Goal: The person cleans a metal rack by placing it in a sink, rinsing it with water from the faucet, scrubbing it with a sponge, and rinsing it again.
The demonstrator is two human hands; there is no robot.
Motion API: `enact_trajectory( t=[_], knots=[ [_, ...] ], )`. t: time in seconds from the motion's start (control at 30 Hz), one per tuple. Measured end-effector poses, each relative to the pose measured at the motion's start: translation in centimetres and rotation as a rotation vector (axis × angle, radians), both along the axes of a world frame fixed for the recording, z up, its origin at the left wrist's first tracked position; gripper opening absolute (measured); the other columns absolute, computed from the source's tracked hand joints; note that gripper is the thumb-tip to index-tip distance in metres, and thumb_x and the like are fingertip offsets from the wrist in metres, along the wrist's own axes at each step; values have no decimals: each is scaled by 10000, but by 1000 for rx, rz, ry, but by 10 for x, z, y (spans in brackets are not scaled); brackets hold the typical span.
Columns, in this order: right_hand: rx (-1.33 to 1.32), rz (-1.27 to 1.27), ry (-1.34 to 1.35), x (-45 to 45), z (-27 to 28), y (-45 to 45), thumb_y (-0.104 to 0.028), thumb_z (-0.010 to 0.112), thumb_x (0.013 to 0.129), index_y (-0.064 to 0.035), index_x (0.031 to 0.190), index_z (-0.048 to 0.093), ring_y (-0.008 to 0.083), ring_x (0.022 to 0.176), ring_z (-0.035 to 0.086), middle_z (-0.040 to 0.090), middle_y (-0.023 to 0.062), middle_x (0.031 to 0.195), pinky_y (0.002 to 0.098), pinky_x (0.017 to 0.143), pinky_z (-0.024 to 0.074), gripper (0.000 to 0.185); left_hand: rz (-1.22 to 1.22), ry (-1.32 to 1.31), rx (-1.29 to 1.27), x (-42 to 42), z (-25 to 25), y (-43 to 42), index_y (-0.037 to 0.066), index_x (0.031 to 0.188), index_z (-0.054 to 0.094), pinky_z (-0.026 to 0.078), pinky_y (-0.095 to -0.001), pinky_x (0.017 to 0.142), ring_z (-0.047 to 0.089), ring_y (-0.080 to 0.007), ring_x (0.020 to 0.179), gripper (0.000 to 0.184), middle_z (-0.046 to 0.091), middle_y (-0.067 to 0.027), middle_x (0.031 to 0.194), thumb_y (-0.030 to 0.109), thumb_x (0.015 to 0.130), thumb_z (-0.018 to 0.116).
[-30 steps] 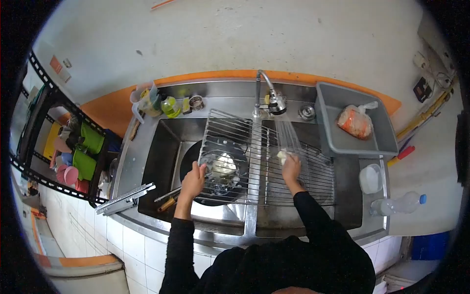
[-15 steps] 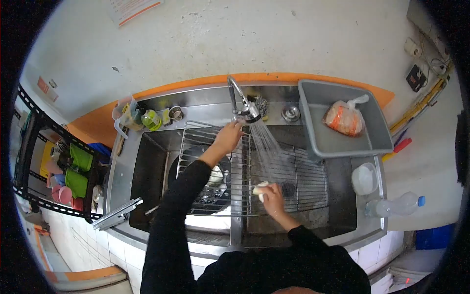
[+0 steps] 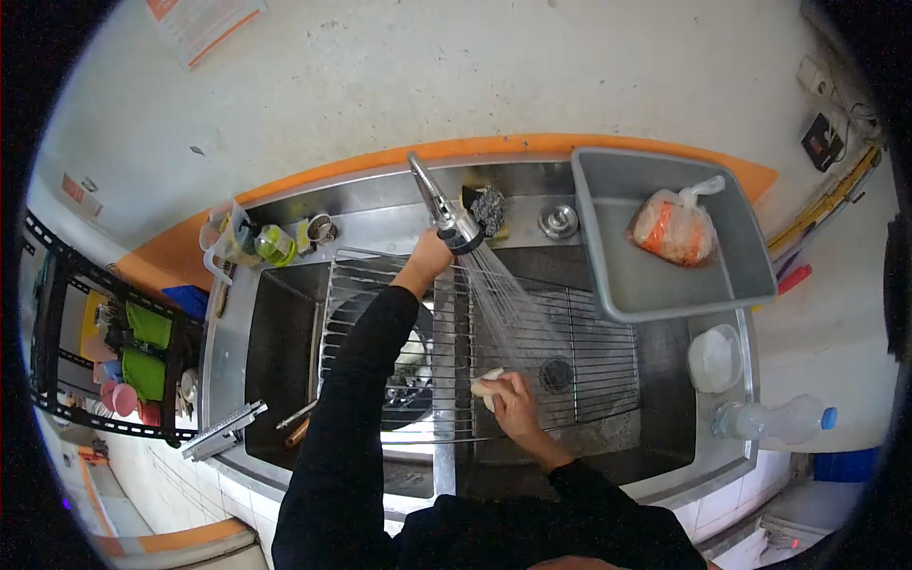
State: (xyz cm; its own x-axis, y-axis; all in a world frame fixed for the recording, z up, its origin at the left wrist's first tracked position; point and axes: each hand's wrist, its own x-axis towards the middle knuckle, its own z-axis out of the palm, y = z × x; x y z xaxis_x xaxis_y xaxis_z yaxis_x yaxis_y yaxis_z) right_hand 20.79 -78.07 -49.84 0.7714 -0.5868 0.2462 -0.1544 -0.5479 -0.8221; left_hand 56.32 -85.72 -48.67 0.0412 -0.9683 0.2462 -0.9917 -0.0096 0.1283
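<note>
left hand (image 3: 432, 256): sitting at faucet head (image 3: 460, 234), grip hidden, can't tell | right hand (image 3: 514, 408): gripping pale wad (image 3: 484, 387) over wire rack (image 3: 573, 351) | spray (image 3: 503, 299) landing nearby; scrubbing under it should be rinsing better

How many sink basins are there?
2: the left basin and, beside it, the right basin, where water falls from the spray faucet. No others show.
</note>
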Motion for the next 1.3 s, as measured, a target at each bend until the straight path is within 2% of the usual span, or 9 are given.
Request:
enact_trajectory(
  t=[0.1, 0.3, 0.5, 0.53, 0.57, 0.63, 0.83, 1.03, 1.3],
  knots=[
    [4, -15, -8, 1, 5, -1, 39, 548, 717, -115, 1004, 618, 300, 885, 480, 479, 110, 928, 379, 781, 409, 333, 76, 1195, -414, 15, -41, -20, 3, 1042, 526, 457, -329, 807, 547, -247, 968, 229, 578, -132, 996, 162, 887, 465],
    [10, -25, -10, 1, 1, -1, 40, 546, 722, -117, 1008, 615, 300, 874, 487, 492, 114, 946, 378, 776, 405, 334, -31, 1967, -509, -32, 39, -22, -25, 1084, 527, 476, -276, 779, 568, -199, 916, 266, 584, -151, 1035, 144, 882, 488],
    [282, 143, -260, 37, 43, 53, 3, 594, 716, -100, 1009, 605, 268, 963, 488, 531, 85, 990, 355, 827, 406, 311, 595, 345, 28, -83, 58, 15, 65, 1100, 513, 454, -397, 796, 529, -358, 992, 313, 526, -172, 1138, 164, 805, 543],
    [945, 275, -129, 41, -3, 80, 4, 597, 717, -84, 972, 613, 268, 964, 491, 542, 74, 993, 354, 848, 396, 270, 449, 194, 81, -94, 69, 36, 74, 1147, 479, 437, -406, 827, 500, -339, 1041, 372, 479, -169, 1194, 194, 804, 555],
    [109, 327, -193, 32, 40, 67, 26, 596, 680, -80, 887, 627, 262, 952, 497, 555, 71, 973, 346, 843, 389, 234, 298, 43, 136, -101, 76, 62, 84, 1194, 445, 419, -416, 859, 470, -320, 1089, 434, 432, -167, 1251, 225, 802, 567],
    [61, 311, -188, 15, 16, 39, 18, 596, 673, -109, 754, 618, 209, 924, 487, 546, 45, 935, 349, 788, 375, 152, 162, -155, 157, -105, 101, 130, 91, 1250, 391, 381, -420, 902, 431, -312, 1129, 527, 415, -164, 1263, 256, 792, 592],
    [6, 213, 20, -56, -65, -24, 82, 582, 621, -124, 721, 617, 218, 925, 506, 582, 29, 896, 361, 834, 359, 232, 720, 72, -13, -132, 135, 320, -2, 1244, 391, 374, -394, 903, 464, -309, 1106, 531, 446, -188, 1238, 255, 825, 591],
    [-5, 616, -302, 77, 53, 104, -101, 603, 772, -208, 1155, 571, 241, 1030, 443, 536, 31, 1144, 350, 914, 372, 399, 639, 1980, -1008, -190, 86, 321, -23, 1196, 449, 339, -362, 964, 472, -259, 1113, 517, 502, -151, 1204, 399, 906, 376],
    [-332, 580, -317, 48, 14, 65, -34, 596, 731, -121, 945, 645, 258, 908, 503, 559, 102, 996, 357, 741, 413, 236, 470, 2165, -1365, -194, 86, 305, -47, 1209, 410, 304, -354, 1007, 402, -248, 1201, 449, 435, -140, 1284, 255, 876, 416]
  ],
)
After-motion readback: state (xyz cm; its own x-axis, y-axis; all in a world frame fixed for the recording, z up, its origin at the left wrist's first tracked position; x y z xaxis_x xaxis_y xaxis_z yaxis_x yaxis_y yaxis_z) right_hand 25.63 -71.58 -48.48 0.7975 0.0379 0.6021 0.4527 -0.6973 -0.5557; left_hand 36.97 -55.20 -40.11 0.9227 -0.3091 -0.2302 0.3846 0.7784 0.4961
